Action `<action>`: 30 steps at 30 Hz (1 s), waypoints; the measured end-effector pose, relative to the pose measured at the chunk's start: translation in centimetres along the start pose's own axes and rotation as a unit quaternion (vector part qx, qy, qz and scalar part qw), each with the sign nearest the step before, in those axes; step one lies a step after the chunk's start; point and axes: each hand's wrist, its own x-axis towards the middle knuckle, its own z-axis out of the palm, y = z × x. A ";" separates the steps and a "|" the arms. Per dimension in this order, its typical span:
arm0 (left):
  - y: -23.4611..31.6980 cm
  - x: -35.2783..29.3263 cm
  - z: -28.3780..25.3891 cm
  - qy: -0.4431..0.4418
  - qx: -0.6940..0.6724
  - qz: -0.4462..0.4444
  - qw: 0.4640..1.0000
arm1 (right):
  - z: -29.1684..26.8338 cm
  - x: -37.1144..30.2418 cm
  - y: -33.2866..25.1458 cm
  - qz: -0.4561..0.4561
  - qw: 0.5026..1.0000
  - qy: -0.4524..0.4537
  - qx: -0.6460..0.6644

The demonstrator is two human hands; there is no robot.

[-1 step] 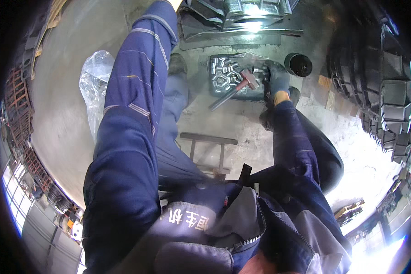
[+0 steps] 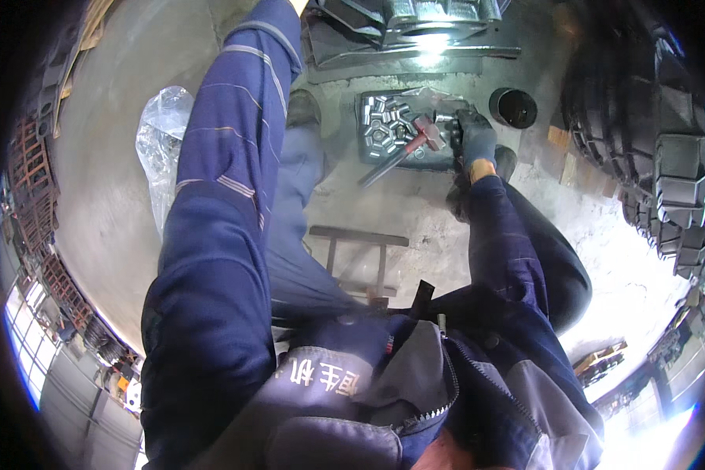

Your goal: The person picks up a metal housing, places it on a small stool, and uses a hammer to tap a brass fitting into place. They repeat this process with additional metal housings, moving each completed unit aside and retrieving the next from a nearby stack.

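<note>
My gloved right hand (image 2: 475, 142) reaches down to the far side of the concrete floor (image 2: 110, 180), its fingers curled at the right edge of a dark tray (image 2: 366, 149) filled with shiny metal nuts (image 2: 384, 125); whether they grip anything I cannot tell. A hammer (image 2: 415, 139) lies slanted across the tray, head just left of my glove. My left arm stretches far upward, its hand cut off at the frame's top edge. A crumpled plastic bag (image 2: 158, 141) sits to the left, and a black cup (image 2: 513, 107) stands right of the tray.
</note>
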 end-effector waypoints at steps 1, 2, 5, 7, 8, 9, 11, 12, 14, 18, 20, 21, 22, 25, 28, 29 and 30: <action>-0.2 -0.2 0.0 -0.006 0.000 -0.009 1.000 | 0.5 -1.3 1.2 -0.150 0.939 0.038 -0.308; -0.5 -0.3 -0.1 -0.011 0.001 -0.020 1.000 | 1.4 -2.0 1.7 -0.171 0.942 0.031 -0.289; -1.0 -0.8 -0.4 -0.019 0.002 -0.041 0.999 | 3.5 -2.7 0.0 -0.140 0.962 0.000 -0.235; -1.5 -1.0 -0.5 -0.022 -0.002 -0.051 0.998 | 4.7 -1.3 -2.7 0.020 0.988 -0.049 -0.147; -1.7 -1.0 -0.4 -0.025 -0.004 -0.056 0.998 | 5.2 -0.6 -3.9 0.079 0.989 -0.086 -0.087; -2.1 -1.0 -0.4 -0.027 -0.006 -0.062 0.998 | 5.9 0.4 -4.7 0.167 0.980 -0.101 -0.031; -3.1 -0.8 0.0 -0.033 -0.014 -0.071 0.997 | 7.4 1.9 -5.2 0.163 0.972 -0.127 -0.111; -3.7 -0.7 0.2 -0.037 -0.018 -0.074 0.996 | 8.3 2.8 -4.8 0.140 0.970 -0.135 -0.147; -4.8 0.0 0.7 -0.044 -0.024 -0.081 0.995 | 10.6 4.0 -2.7 0.100 0.959 -0.097 -0.246; -5.7 0.8 1.2 -0.058 -0.033 -0.104 0.992 | 14.1 6.4 2.4 -0.081 0.920 -0.102 -0.371; -5.1 1.2 1.2 -0.081 -0.010 -0.109 0.991 | 14.2 7.7 3.5 0.060 0.954 -0.124 -0.265; -4.6 1.3 1.1 -0.090 -0.044 -0.160 0.982 | 13.7 8.1 3.5 0.064 0.953 -0.152 -0.255; -3.9 1.5 0.8 -0.103 -0.012 -0.188 0.977 | 12.9 8.4 3.1 0.038 0.959 -0.160 -0.232; -1.5 1.9 -0.4 -0.111 0.015 -0.289 0.951 | 8.9 7.7 -0.1 0.014 0.939 -0.178 -0.295; 1.3 1.7 -2.5 -0.065 0.124 -0.172 0.975 | 2.7 5.5 -5.1 0.008 0.963 -0.047 -0.265; 2.3 0.9 -3.3 -0.014 0.167 -0.113 0.979 | 0.3 4.6 -7.3 -0.009 0.987 0.006 -0.158; 3.5 -0.1 -4.1 0.010 0.140 -0.066 0.988 | -2.0 3.4 -9.5 -0.029 0.990 0.046 -0.128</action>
